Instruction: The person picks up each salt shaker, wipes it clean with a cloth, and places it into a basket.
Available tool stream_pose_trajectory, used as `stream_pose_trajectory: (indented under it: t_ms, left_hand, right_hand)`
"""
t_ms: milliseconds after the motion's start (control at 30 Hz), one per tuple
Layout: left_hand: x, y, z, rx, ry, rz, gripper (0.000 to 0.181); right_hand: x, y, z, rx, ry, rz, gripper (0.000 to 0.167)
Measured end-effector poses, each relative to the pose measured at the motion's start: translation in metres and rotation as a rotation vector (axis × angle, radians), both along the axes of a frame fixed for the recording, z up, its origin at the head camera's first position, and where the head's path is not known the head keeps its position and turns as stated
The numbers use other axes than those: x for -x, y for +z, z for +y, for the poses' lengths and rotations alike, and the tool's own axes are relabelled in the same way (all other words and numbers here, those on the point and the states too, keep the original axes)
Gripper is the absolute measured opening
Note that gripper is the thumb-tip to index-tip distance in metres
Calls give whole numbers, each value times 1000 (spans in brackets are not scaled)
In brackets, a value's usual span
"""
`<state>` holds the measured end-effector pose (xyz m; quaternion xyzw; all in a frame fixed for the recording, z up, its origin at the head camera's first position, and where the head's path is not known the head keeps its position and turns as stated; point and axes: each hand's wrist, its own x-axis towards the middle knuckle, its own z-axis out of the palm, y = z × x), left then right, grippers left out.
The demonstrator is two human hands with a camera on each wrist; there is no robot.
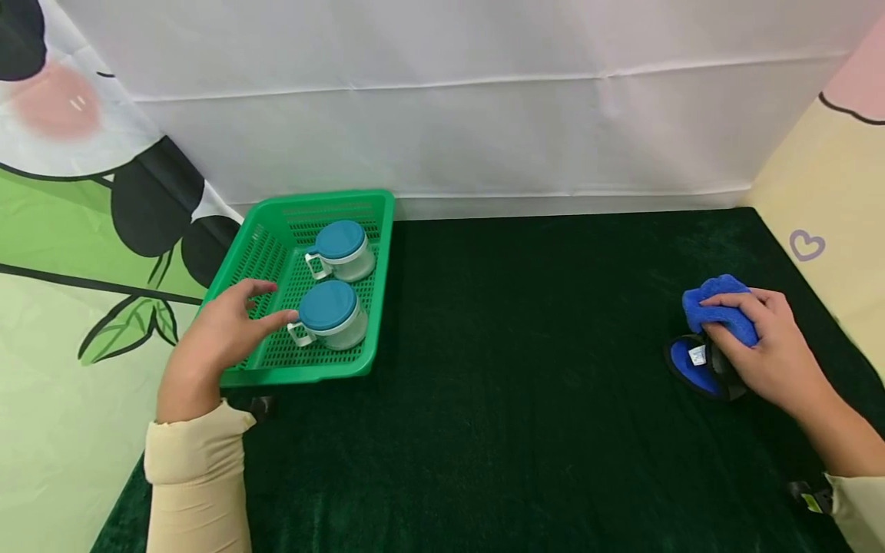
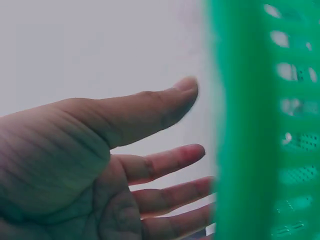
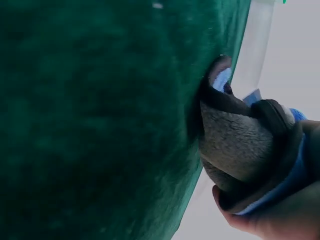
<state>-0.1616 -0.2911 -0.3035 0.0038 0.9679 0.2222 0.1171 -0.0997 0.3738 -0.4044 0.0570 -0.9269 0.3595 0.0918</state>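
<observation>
In the head view, a green plastic basket holds two white jars with blue lids and handles, a far jar and a near jar. My left hand is at the basket's left side, its fingers spread and holding nothing. The thumb tip lies close to the near jar's handle; I cannot tell whether they touch. Over on the right, my right hand grips a bunched blue cloth with a grey side, dark edging and a white tag. In the right wrist view the grey side of this cloth faces the camera.
A dark green cloth covers the table. White fabric hangs along the back, with a printed panel at the left and a yellow one at the right. A small dark object lies by the left sleeve.
</observation>
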Motion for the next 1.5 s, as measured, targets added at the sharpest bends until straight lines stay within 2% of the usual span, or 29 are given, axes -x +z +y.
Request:
stream_pose_trajectory:
  t_ms: [200, 400, 500, 600, 733, 967, 1200, 1500]
  left_hand:
    - [-3, 7, 5, -1, 3, 92, 79]
    - [-6, 10, 12, -52, -61, 277, 61]
    - [-5, 11, 16, -82, -75, 332, 56]
    - [-4, 10, 19, -91, -90, 343, 53]
    - [-2, 8, 23, -94, -111, 315, 52]
    - [-1, 6, 32, -132, -133, 302, 52]
    - [0, 14, 44, -149, -173, 357, 46]
    - [7, 22, 68, -173, -219, 369, 45]
  right_hand:
    - [-4, -7, 0, -75, 88, -11, 31]
    - [-7, -9, 0, -145, 139, -43, 33]
    - [-7, -11, 1, -174, 162, -71, 34]
    - [-6, -13, 0, -208, 188, -134, 36]
    - [-4, -16, -3, -241, 213, -208, 37]
    - [-6, -12, -5, -243, 234, -224, 45]
    - [-2, 14, -5, -269, 193, -270, 57]
    - [15, 46, -19, -204, 180, -191, 60]
